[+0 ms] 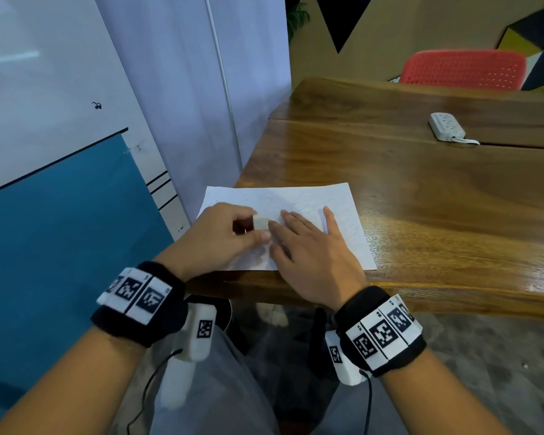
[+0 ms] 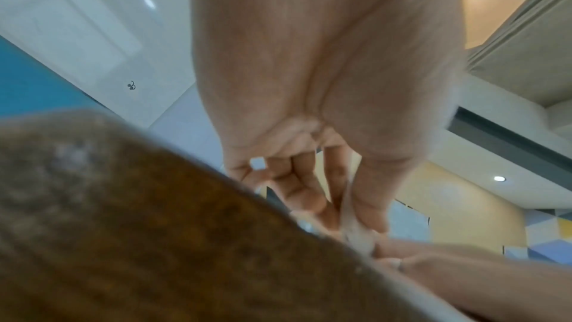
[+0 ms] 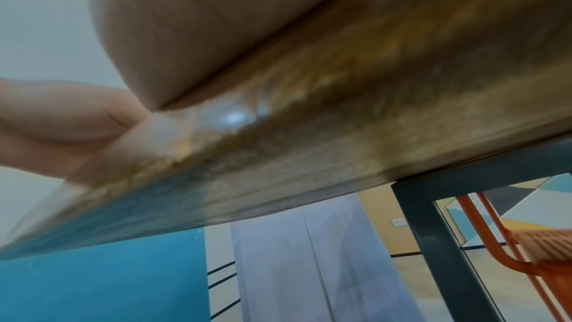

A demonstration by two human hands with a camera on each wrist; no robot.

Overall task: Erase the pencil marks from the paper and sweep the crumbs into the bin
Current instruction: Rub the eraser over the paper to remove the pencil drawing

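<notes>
The paper (image 1: 308,202) lies flat at the near corner of the table (image 1: 421,189), with its left edge close to the table's side. Thin pencil scribbles (image 1: 343,215) still show on the right half. The left hand (image 1: 220,233) has its fingers curled round a small white eraser (image 1: 260,222), and the eraser sits on the sheet near the middle. The right hand (image 1: 311,246) lies flat with its fingers spread out, pressing the paper down just beside the eraser.

I think the rubbing is only partly done, because a lot of lines are left.

Here is what could go wrong. The two hands are very close, almost touching. If the eraser rubs hard toward the flat hand, it may bump the fingers. If the flat hand lifts or slides, the thin paper could bunch up, crease or even tear under the eraser. The far right side of the sheet is not held, so a long stroke there could make it wrinkle.

The sheet is also near the table's left edge. A strong push that way could slide it off, and any crumbs would fall on the floor, not in the bin. I cannot see a bin from here, and I cannot make out crumbs on the sheet either.

A power strip (image 1: 446,127) lies far back on the table, well out of the way.
</notes>
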